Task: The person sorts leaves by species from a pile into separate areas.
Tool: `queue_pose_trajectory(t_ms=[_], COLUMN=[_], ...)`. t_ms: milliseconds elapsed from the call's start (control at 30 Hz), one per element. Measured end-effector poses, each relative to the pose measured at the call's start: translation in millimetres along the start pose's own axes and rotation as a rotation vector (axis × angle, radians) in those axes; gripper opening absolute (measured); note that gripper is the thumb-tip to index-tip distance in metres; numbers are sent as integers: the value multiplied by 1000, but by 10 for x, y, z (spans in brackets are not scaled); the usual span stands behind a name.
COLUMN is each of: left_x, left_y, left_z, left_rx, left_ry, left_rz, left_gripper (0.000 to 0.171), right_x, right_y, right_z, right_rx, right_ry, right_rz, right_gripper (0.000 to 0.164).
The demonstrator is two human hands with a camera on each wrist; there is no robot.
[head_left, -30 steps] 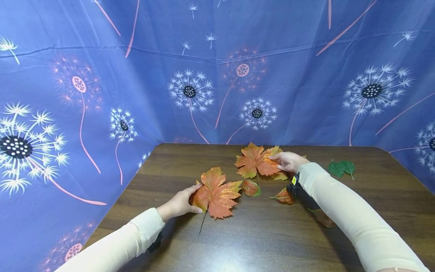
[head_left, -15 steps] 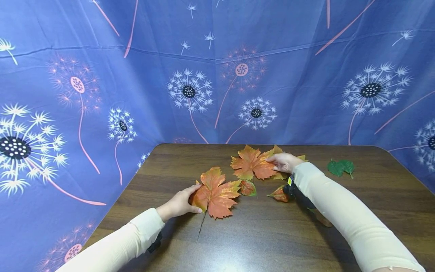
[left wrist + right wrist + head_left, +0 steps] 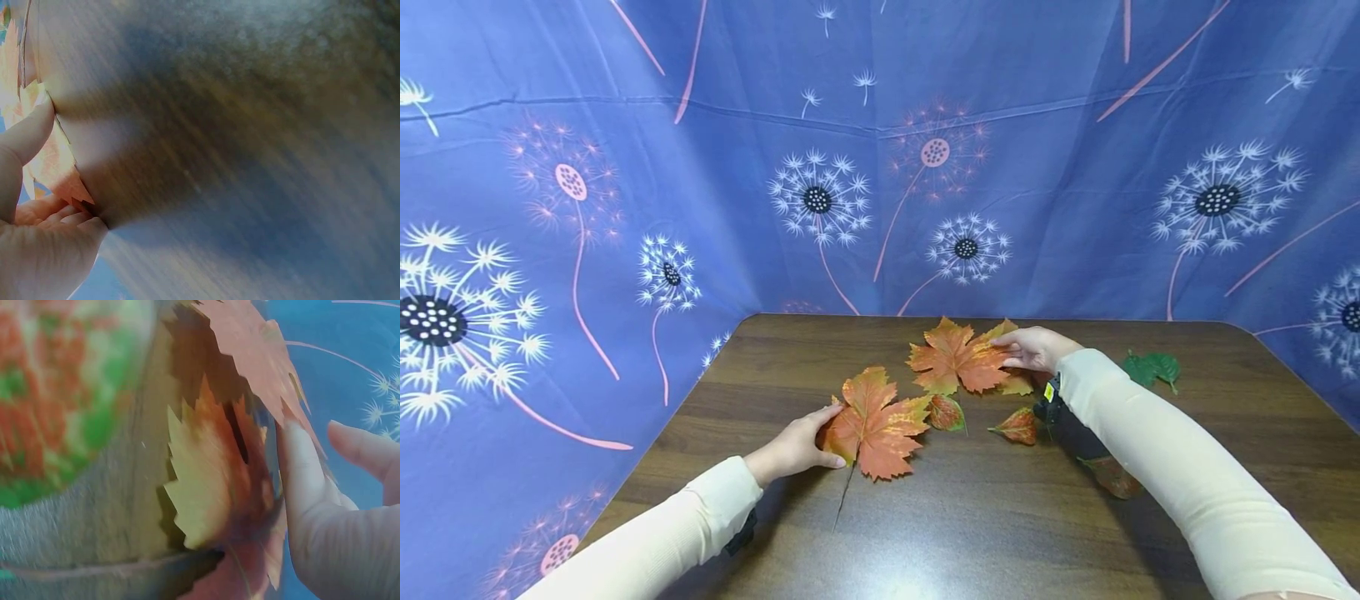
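Note:
My left hand (image 3: 793, 452) pinches the left edge of a large orange maple leaf (image 3: 880, 437), which has a thin dark stem hanging toward the front. In the left wrist view the thumb (image 3: 34, 131) lies on one face of that leaf, with curled fingers on the other side. Farther back lies a second orange maple leaf (image 3: 955, 360). My right hand (image 3: 1041, 348) is at its right side, thumb and fingers spread apart, fingertips at the leaf's edge. Another orange-yellow leaf (image 3: 209, 481) lies partly beneath it. The right hand hides part of this lower leaf.
Two small red-green leaves (image 3: 1017, 426) lie in front of the far maple leaves. A brownish leaf (image 3: 1112, 477) sits partly under the right sleeve. Green leaves (image 3: 1153, 368) lie at the back right of the wooden table (image 3: 985, 525). A blue dandelion-print cloth (image 3: 1037, 167) hangs behind.
The far maple leaf shifted slightly left with my right hand, then stayed there while the hand drew back right. My left hand and its leaf have stayed put.

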State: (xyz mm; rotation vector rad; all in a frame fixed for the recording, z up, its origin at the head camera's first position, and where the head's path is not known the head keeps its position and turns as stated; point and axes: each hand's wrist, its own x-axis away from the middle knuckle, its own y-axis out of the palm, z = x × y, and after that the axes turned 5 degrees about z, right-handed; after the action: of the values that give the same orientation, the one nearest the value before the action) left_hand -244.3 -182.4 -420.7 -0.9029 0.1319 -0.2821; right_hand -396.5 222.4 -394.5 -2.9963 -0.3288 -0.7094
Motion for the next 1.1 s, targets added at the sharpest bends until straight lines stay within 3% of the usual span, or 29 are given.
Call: queue_pose_trajectory(t_ms=[200,500,867,1100], left_x=[-16,-8,9,7], left_y=[0,-3,-7,4], left_z=[12,23,48,28], left_rx=[-4,-4,13,6], left_ry=[-2,0,-13,14], left_rz=[-4,-12,-6,32], left_gripper=[87,87,87,83], right_x=[90,164,269,344], right_y=[-102,-222,-366,-421], right_z=[-28,-60,-67,-44], right_rx=[-18,-130,-193,-205], right_ry=[-24,5,6,-21], right_rz=[-5,-45,-33,-51], right_gripper=[59,60,60,19])
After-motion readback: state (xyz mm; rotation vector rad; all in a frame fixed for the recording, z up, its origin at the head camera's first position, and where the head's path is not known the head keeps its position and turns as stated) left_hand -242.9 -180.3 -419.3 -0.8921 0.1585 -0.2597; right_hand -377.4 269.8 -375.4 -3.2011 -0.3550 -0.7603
